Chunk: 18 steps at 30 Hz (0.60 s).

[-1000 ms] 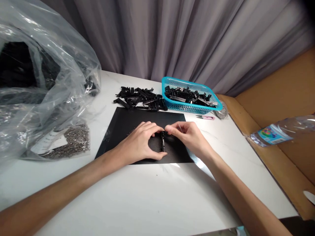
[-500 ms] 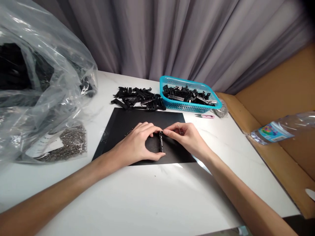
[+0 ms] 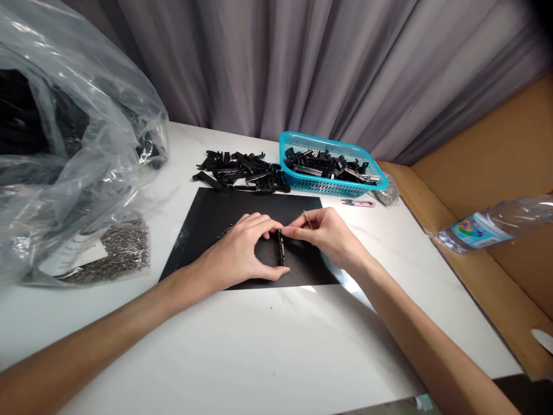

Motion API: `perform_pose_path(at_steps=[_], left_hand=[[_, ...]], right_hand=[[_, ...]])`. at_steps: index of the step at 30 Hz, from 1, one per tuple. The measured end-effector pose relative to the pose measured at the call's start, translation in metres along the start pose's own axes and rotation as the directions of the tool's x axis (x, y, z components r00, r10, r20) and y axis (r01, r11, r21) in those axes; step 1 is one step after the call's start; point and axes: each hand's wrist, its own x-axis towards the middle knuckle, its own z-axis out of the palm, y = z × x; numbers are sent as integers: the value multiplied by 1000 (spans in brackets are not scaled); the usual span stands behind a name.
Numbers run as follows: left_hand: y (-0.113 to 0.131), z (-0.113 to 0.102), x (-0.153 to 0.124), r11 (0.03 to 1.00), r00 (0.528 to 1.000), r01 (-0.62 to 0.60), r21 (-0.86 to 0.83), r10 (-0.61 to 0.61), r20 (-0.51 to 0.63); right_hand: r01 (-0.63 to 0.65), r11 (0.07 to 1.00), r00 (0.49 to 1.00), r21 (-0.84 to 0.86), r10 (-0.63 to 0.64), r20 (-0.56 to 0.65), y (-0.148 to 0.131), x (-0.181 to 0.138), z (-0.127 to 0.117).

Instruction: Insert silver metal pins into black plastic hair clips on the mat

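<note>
A narrow black plastic part [image 3: 281, 251] stands lengthwise between the thumb and forefinger of my left hand [image 3: 244, 248], the thumb at its near end. My right hand [image 3: 332, 233] is closed in a pinch, its fingertips touching the far end of that part. A thin metal rod [image 3: 307, 219] sticks up from between the right fingers; its lower end is hidden. Under both hands lies a black mat [image 3: 254, 203]. Some tiny wire pieces [image 3: 225, 231] rest on the mat, partly behind my left hand.
Behind the mat is a pile of black plastic parts [image 3: 246, 170]. A blue basket [image 3: 337, 187] holds more of them, with pink-handled snips [image 3: 358, 203] in front. At left stand a bag of small metal pieces [image 3: 125, 248] and a large plastic bag [image 3: 108, 104]. A bottle [image 3: 479, 230] lies at right.
The thin rod in my right hand has swung from nearly upright to leaning left. My right fingers have shifted slightly left and up at the part's far end. My left hand keeps its grip.
</note>
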Motion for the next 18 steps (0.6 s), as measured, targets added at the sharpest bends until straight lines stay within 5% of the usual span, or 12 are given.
perform_pose_path(at_steps=[18], left_hand=[[7, 1, 0, 996, 998, 65, 56, -65, 6]], right_hand=[[42, 998, 999, -46, -42, 11, 0, -1, 1]])
